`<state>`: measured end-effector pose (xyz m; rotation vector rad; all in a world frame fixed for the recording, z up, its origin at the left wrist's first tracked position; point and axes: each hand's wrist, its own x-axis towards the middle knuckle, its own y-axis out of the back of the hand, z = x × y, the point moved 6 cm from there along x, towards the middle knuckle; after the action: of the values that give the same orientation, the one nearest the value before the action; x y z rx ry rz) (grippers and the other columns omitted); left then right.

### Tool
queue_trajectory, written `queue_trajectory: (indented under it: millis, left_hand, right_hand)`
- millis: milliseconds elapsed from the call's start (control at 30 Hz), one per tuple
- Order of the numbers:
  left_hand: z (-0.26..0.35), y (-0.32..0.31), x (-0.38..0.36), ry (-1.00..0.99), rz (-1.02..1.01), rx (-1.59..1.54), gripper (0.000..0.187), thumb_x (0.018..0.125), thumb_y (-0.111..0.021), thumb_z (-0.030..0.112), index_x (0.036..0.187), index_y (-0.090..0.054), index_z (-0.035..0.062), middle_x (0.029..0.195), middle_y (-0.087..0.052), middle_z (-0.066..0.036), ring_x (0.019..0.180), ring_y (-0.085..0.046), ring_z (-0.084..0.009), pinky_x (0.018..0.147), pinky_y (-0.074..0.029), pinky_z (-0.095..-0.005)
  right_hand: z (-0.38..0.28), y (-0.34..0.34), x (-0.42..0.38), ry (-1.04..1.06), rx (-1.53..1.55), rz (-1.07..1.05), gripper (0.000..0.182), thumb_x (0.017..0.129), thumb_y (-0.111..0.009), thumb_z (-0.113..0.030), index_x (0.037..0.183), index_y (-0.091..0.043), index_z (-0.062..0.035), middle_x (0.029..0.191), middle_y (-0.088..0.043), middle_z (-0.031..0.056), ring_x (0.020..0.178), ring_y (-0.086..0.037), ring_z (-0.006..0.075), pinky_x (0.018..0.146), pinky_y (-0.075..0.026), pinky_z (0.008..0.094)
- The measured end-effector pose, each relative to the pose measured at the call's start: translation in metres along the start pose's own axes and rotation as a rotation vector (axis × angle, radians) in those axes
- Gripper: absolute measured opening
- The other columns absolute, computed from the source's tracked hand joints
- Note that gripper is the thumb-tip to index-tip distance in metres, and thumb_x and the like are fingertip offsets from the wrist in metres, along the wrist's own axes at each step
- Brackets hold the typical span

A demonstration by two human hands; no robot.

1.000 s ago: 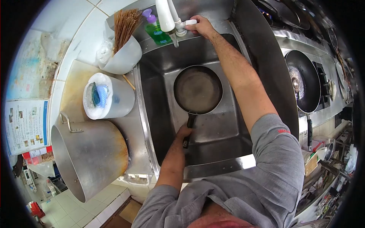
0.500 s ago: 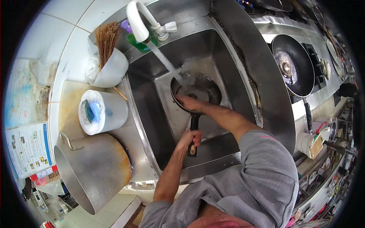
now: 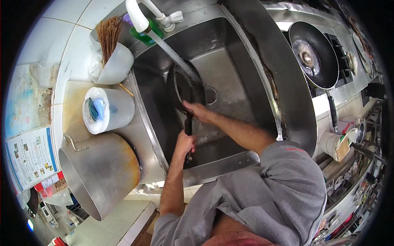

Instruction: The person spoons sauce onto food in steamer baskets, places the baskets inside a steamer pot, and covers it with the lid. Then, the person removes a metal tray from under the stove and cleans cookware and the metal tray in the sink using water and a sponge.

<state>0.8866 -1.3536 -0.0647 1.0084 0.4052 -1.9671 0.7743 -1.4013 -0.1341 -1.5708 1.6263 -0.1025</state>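
Observation:
A dark frying pan point(image 3: 194, 89) is tilted in the metal sink point(image 3: 230, 69), under running water from the white faucet point(image 3: 138, 17). My left hand point(image 3: 185, 142) is wrapped round its black handle. At the pan's lower right rim, near the base of the handle, is my right hand point(image 3: 196, 110); its fingers are partly hidden against the pan, and what they hold, if anything, does not show. The drain lies just right of the pan.
Left of the sink stand a big metal pot point(image 3: 102, 172), a white tub point(image 3: 117, 112) with sponges and a white container point(image 3: 119, 65) with a straw brush. A green bottle point(image 3: 145, 36) is behind the sink. Another pan point(image 3: 324, 53) rests on the stove at right.
The pan has moved left and tilted more steeply, uncovering the drain. Both hands have shifted left with it, and my right hand has moved from inside the pan to its rim.

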Motion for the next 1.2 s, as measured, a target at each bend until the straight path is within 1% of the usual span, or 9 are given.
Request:
queue_trajectory:
  millis: [133,233,400,600,800,933,967,1067,1200]
  left_hand:
    - [-0.005,0.016,0.007,-0.051,0.079,-0.082,0.019,0.073,-0.054,-0.001,0.083,-0.039,0.0014,0.053,-0.043,-0.004,0.035,-0.042,-0.0125,0.029,-0.036,-0.0292]
    - [-0.004,0.024,-0.001,-0.034,0.220,0.074,0.017,0.074,-0.053,0.000,0.082,-0.039,0.0018,0.052,-0.044,-0.005,0.035,-0.043,-0.0134,0.029,-0.036,-0.0295]
    - [-0.007,0.024,0.000,-0.100,0.278,0.242,0.012,0.076,-0.052,0.000,0.080,-0.042,0.0013,0.052,-0.044,-0.005,0.035,-0.043,-0.0140,0.030,-0.036,-0.0297]
    - [-0.006,-0.043,0.034,-0.037,-0.091,-0.298,0.009,0.078,-0.055,0.004,0.077,-0.047,0.0005,0.059,-0.047,-0.005,0.042,-0.044,-0.0130,0.038,-0.040,-0.0295]
    - [-0.049,-0.098,0.093,0.058,-0.245,-0.102,0.014,0.083,-0.058,0.010,0.091,-0.048,0.0024,0.068,-0.050,-0.005,0.054,-0.052,-0.0159,0.047,-0.046,-0.0318]
    - [-0.129,-0.117,0.205,-0.058,-0.652,0.198,0.023,0.084,-0.059,0.023,0.097,-0.049,0.0070,0.081,-0.052,-0.002,0.069,-0.055,-0.0181,0.058,-0.048,-0.0370]
    - [-0.096,-0.134,0.147,0.171,-0.568,0.061,0.027,0.084,-0.058,0.028,0.101,-0.051,0.0078,0.084,-0.051,0.000,0.073,-0.051,-0.0155,0.060,-0.046,-0.0348]
    - [-0.083,-0.166,0.138,0.107,-0.660,0.285,0.032,0.084,-0.058,0.030,0.106,-0.050,0.0073,0.086,-0.051,0.000,0.074,-0.051,-0.0153,0.061,-0.046,-0.0352]
    - [-0.063,-0.193,0.121,-0.046,-0.703,0.734,0.038,0.084,-0.058,0.032,0.112,-0.049,0.0065,0.089,-0.051,0.000,0.076,-0.051,-0.0151,0.062,-0.046,-0.0357]
  right_hand:
    - [-0.065,0.024,0.005,0.160,-0.267,-0.228,0.034,0.087,-0.056,-0.038,0.093,-0.066,-0.0070,0.089,-0.067,0.0037,0.076,-0.062,0.0121,0.069,-0.048,0.0301]
    - [-0.124,0.097,0.021,0.490,-0.673,0.457,0.018,0.079,-0.063,-0.017,0.093,-0.065,-0.0064,0.081,-0.067,0.0074,0.077,-0.063,0.0173,0.070,-0.049,0.0314]
    - [-0.202,0.108,0.003,0.734,-0.764,0.694,0.020,0.076,-0.060,-0.009,0.096,-0.064,-0.0065,0.086,-0.066,0.0099,0.081,-0.062,0.0216,0.074,-0.048,0.0334]
    - [-0.160,0.098,-0.011,0.625,-0.474,0.533,0.013,0.082,-0.055,-0.005,0.092,-0.062,-0.0032,0.077,-0.061,0.0030,0.069,-0.055,0.0108,0.062,-0.046,0.0269]
    - [-0.093,0.073,-0.085,0.505,-0.208,0.558,0.016,0.075,-0.057,-0.006,0.090,-0.063,-0.0047,0.078,-0.063,0.0044,0.075,-0.059,0.0145,0.067,-0.047,0.0305]
    - [-0.089,0.031,-0.165,0.692,-0.640,0.532,0.019,0.076,-0.054,-0.005,0.093,-0.062,-0.0050,0.083,-0.065,0.0118,0.079,-0.062,0.0206,0.071,-0.048,0.0316]
    - [-0.085,0.028,-0.182,0.700,-0.677,0.478,0.019,0.073,-0.050,0.000,0.086,-0.062,-0.0045,0.078,-0.063,0.0117,0.074,-0.061,0.0221,0.068,-0.048,0.0334]
    - [-0.068,0.042,-0.211,0.756,-0.831,0.442,0.011,0.068,-0.047,0.002,0.071,-0.056,-0.0040,0.073,-0.061,0.0122,0.071,-0.060,0.0252,0.062,-0.046,0.0375]
    - [-0.045,0.054,-0.277,0.413,-1.175,0.629,0.011,0.069,-0.052,-0.003,0.079,-0.057,-0.0062,0.074,-0.060,0.0114,0.074,-0.059,0.0307,0.066,-0.045,0.0423]
